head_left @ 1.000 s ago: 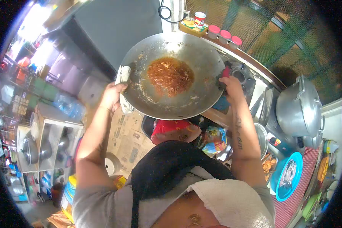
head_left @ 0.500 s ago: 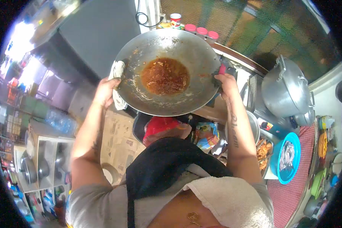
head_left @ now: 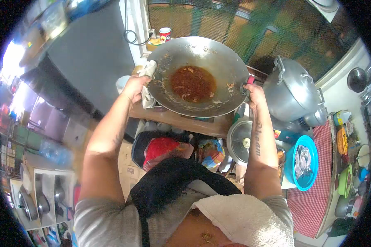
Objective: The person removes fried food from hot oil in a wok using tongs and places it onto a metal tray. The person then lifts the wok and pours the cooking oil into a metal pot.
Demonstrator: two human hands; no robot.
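A large metal wok (head_left: 210,51) is held out in front of me with both hands, over a wooden surface. Reddish-brown oily liquid with bits in it (head_left: 192,83) pools at its bottom, and residue clings to the inner wall. My left hand (head_left: 137,86) is closed on the wok's left side through a folded white cloth (head_left: 148,74). At the opposite side, my right hand (head_left: 254,94) grips the rim or handle with a dark and red cloth (head_left: 250,80) between. Any handles are hidden under the cloths.
Right of the wok stands a big aluminium pot (head_left: 290,90). Nearer me are a glass-lidded pan (head_left: 238,142) and a blue basin (head_left: 288,164) on a red checked cloth (head_left: 317,177). A dark bin (head_left: 138,148) with a red bag sits below. A red-and-white can (head_left: 165,34) stands behind.
The view has shifted, and the wok with both hands appears farther right. More of the wooden surface and a white cup left of the wok now show. Both hands keep their hold.
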